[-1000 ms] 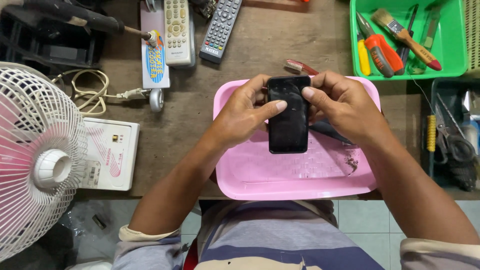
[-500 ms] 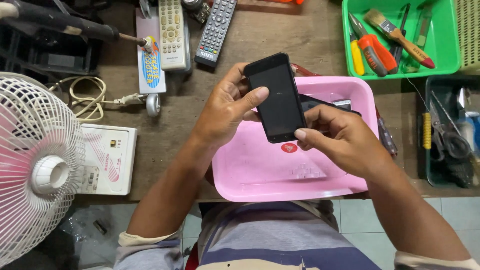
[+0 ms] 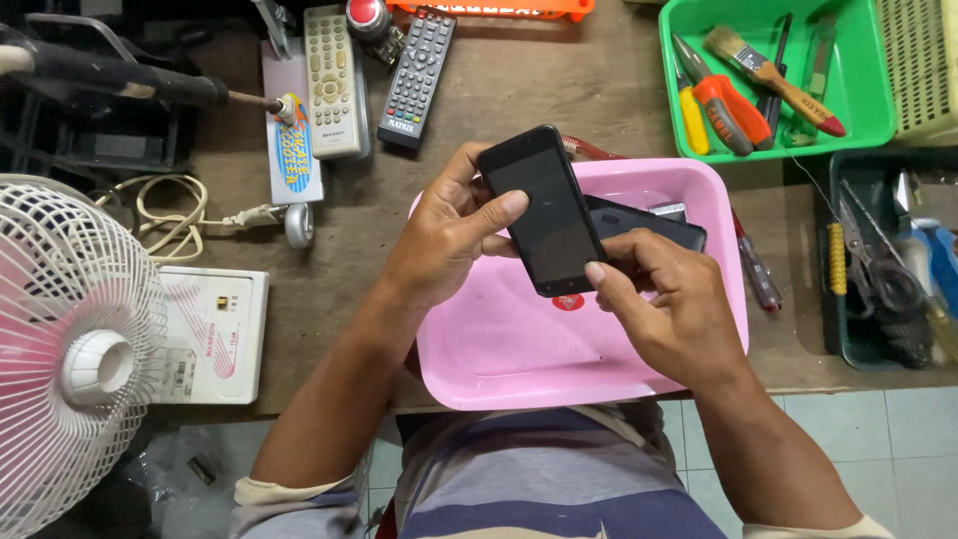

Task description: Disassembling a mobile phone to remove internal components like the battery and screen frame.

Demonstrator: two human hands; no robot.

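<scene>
Though partly hidden: 2 hands (image 3: 559, 260), perhaps 2 phones (image 3: 544, 210).

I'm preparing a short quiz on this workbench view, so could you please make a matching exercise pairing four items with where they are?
Things:
1. black phone
2. paintbrush
3. white fan
4. dark remote

Places:
A. in the green tray
B. at the left edge
C. held over the pink tub
D. at the top of the wooden bench

Pairs: 1-C, 2-A, 3-B, 4-D
</scene>
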